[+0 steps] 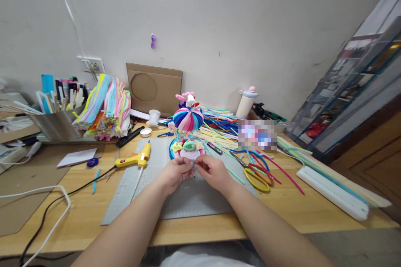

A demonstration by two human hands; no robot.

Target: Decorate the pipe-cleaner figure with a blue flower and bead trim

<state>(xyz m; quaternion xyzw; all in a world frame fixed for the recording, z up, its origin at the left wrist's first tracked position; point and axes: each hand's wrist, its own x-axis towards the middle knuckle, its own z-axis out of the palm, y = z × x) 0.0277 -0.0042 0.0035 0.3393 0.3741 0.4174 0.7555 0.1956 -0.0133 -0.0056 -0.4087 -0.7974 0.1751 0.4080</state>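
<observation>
A colourful pipe-cleaner figure point(188, 119) stands upright on a round base on the grey cutting mat point(194, 200). Its striped ball body is pink, blue and white, and small yellow and green shapes sit at the front of the base. My left hand point(178, 173) and my right hand point(210, 171) meet just in front of that base, fingers pinched together. Whatever lies between the fingertips is too small and covered to name; a bit of pale blue shows there. Whether the fingers touch the base, I cannot tell.
Left of the mat lies a yellow glue gun point(134, 159) with a black cord. Yellow-handled scissors point(258, 178) and loose pipe cleaners lie to the right, near a white power strip point(333, 194). Bundled pipe cleaners point(103, 106), a cardboard sheet point(171, 89) and a bottle point(246, 104) stand behind.
</observation>
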